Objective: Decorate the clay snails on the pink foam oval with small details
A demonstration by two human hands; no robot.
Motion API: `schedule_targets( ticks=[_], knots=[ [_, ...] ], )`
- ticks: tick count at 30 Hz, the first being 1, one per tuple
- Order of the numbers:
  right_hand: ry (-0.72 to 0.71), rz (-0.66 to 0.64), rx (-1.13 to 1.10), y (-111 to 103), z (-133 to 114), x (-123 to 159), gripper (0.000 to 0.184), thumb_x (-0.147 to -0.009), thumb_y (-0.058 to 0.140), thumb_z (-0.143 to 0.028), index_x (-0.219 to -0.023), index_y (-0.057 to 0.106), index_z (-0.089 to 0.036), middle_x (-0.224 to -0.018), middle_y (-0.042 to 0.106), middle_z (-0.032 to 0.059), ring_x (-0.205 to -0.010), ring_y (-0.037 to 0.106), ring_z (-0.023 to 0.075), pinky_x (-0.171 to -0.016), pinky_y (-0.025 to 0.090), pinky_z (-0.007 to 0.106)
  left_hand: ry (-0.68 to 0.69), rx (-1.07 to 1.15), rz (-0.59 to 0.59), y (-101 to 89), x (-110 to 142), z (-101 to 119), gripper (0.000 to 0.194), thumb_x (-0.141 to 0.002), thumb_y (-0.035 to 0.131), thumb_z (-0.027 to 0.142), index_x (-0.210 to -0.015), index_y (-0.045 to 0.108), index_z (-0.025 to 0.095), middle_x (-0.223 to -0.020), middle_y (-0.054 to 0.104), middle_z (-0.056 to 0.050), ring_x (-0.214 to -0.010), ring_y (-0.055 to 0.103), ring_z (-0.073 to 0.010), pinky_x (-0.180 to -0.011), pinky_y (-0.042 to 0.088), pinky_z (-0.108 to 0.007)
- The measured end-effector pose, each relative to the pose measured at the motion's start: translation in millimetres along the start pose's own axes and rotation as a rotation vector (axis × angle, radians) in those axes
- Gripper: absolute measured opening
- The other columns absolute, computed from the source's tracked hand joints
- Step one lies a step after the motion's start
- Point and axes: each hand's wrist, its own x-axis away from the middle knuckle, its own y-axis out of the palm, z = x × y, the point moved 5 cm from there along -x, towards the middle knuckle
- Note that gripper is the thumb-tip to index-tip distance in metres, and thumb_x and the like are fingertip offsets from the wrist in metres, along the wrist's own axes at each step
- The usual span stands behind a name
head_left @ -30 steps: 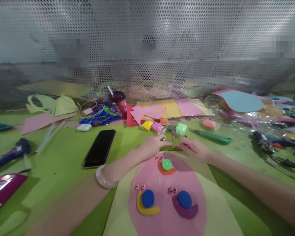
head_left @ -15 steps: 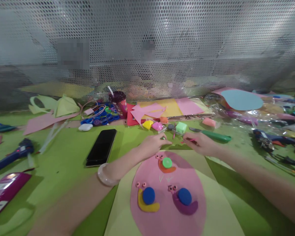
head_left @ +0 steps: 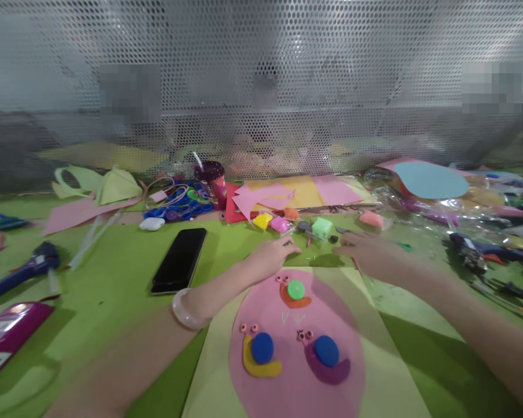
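Observation:
A pink paper oval (head_left: 287, 371) lies on a pale green sheet (head_left: 392, 366) and carries three clay snails: orange with a green shell (head_left: 295, 291), yellow with a blue shell (head_left: 261, 354), purple with a blue shell (head_left: 326, 357). My left hand (head_left: 272, 256) rests just beyond the oval's far edge, fingers drawn together at the tips; what they pinch is too small to make out. My right hand (head_left: 366, 249) hovers to the right, curled over a green-handled knife (head_left: 403, 247) that it mostly hides. A thin pink stick (head_left: 356, 266) pokes out from under this hand.
Clay lumps sit just beyond the hands: yellow (head_left: 261, 220), pink (head_left: 280, 224), green (head_left: 321, 227), salmon (head_left: 370, 218). A black phone (head_left: 178, 260) lies left, a dark cup (head_left: 212, 183) behind it. Glue guns (head_left: 21, 273) and paper scraps crowd both sides. A perforated metal screen (head_left: 261, 87) closes the back.
My right hand has slid right and away from my left hand, and now covers the green-handled knife. The pink stick went with it. My left hand has barely moved.

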Motion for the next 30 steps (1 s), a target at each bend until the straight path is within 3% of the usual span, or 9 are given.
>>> schedule_targets(
  ticks=[6, 13, 21, 26, 30],
  knots=[
    [-0.079, 0.015, 0.001, 3, -31, -15, 0.055, -0.069, 0.046, -0.001, -0.121, 0.054, -0.017, -0.092, 0.057, 0.0109, -0.088, 0.052, 0.0254, -0.075, 0.045, 0.038, -0.005, 0.001, -0.008, -3.7, -1, 3, 0.042, -0.085, 0.036, 0.004, -0.113, 0.060, 0.024, -0.112, 0.055, -0.004, -0.077, 0.059, -0.0148, -0.069, 0.047, -0.026],
    [-0.112, 0.027, -0.132, 1, -33, -10, 0.052, -0.067, 0.041, -0.001, -0.112, 0.059, -0.019, -0.085, 0.059, 0.0119, -0.084, 0.051, 0.0279, -0.075, 0.041, 0.040, -0.007, 0.009, -0.012, -5.6, 0, 4, 0.042, -0.085, 0.036, 0.004, -0.113, 0.059, 0.024, -0.112, 0.055, -0.004, -0.078, 0.059, -0.0150, -0.068, 0.047, -0.026],
    [-0.101, -0.044, -0.021, 2, -39, -13, 0.055, -0.070, 0.041, -0.001, -0.121, 0.054, -0.018, -0.085, 0.058, 0.0109, -0.078, 0.052, 0.0247, -0.077, 0.041, 0.041, -0.021, 0.005, -0.011, -4.2, 0, 3, 0.042, -0.085, 0.037, 0.004, -0.114, 0.060, 0.024, -0.114, 0.055, -0.004, -0.077, 0.060, -0.0154, -0.068, 0.047, -0.027],
    [-0.096, -0.041, -0.084, -1, -39, -12, 0.052, -0.066, 0.042, 0.001, -0.111, 0.060, -0.016, -0.085, 0.059, 0.0123, -0.080, 0.053, 0.0262, -0.080, 0.041, 0.044, -0.021, 0.007, -0.006, -5.4, 0, 3, 0.042, -0.085, 0.037, 0.004, -0.114, 0.059, 0.025, -0.114, 0.055, -0.003, -0.078, 0.060, -0.0156, -0.068, 0.047, -0.026],
    [-0.048, 0.014, -0.171, -9, -32, -11, 0.037, -0.072, 0.040, -0.002, -0.093, 0.065, -0.019, -0.082, 0.060, 0.0097, -0.076, 0.055, 0.0225, -0.074, 0.045, 0.037, -0.023, 0.002, -0.011, -3.8, 0, 2, 0.041, -0.086, 0.037, 0.005, -0.114, 0.059, 0.025, -0.114, 0.055, -0.003, -0.078, 0.060, -0.0149, -0.069, 0.047, -0.026]
  ],
)
